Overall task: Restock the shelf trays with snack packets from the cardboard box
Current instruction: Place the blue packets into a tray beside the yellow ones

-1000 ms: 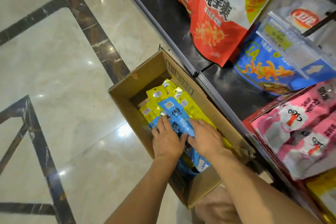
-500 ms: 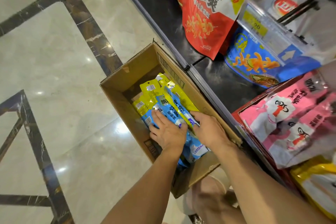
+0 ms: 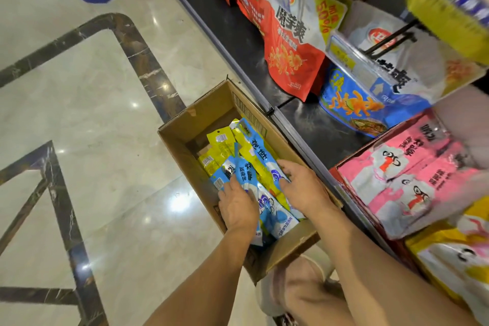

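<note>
An open cardboard box (image 3: 182, 137) stands on the floor against the shelf base. Inside lie long blue snack packets (image 3: 255, 165) and yellow snack packets (image 3: 219, 140), fanned toward the far end. My left hand (image 3: 238, 209) grips the near left side of the blue bundle, fingers curled over its edge. My right hand (image 3: 304, 188) clasps the bundle's right side, fingers bent down over the blue and yellow packets. The near ends of the packets are hidden under both hands.
To the right, the dark shelf deck (image 3: 317, 130) carries red bags (image 3: 288, 61), a blue bag (image 3: 352, 106) and a red tray of pink packets (image 3: 407, 174). A clear price holder (image 3: 352, 58) juts out. Polished marble floor (image 3: 92, 114) spreads left. My knee (image 3: 299, 291) is under the box.
Both hands have drawn the blue packets together into one bundle between them and raised its far end slightly. The view has tilted up, showing more of the shelf.
</note>
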The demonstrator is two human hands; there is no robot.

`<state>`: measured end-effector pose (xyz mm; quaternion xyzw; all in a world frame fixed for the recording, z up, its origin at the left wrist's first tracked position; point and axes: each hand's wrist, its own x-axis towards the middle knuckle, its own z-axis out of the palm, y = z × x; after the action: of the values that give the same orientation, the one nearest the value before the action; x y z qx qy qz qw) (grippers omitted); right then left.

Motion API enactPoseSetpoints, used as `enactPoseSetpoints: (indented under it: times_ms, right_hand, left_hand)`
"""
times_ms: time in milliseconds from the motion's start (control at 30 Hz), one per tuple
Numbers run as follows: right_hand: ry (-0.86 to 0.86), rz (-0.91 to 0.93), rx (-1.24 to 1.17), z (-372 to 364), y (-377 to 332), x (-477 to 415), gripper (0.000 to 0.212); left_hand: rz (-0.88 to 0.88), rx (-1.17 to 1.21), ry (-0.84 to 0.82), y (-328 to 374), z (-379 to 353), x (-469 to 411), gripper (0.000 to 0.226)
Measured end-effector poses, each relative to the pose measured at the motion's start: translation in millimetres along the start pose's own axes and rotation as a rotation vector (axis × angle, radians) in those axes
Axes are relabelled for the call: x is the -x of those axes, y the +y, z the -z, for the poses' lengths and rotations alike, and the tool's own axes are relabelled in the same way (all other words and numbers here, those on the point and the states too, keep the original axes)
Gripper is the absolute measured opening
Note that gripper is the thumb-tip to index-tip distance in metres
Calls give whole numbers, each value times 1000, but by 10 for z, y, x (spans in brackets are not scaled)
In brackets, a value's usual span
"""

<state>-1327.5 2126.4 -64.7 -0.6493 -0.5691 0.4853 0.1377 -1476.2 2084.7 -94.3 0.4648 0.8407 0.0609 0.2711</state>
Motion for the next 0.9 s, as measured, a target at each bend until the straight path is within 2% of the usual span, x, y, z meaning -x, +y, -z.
enactPoseSetpoints:
  times_ms: [100,333,467,667,900]
  right_hand:
    - [19,31,-24,88,-46,120,52]
    - [63,57,-149,435,-289,466,48]
    - [104,52,-320,634,-610,745,46]
    - [163,95,-503,798,-1144,1256,40]
    - [176,186,-854,771,-1756,1978,35]
  left_hand:
    - [14,191,-22,6,96,51,38]
    - [42,420,37,-5,557,261,24]
    - [-48,556,76,-16,946,449,16]
    - [-207,756,137,131,1693,840,17]
    - [-354,922,104,302,2429,1185,14]
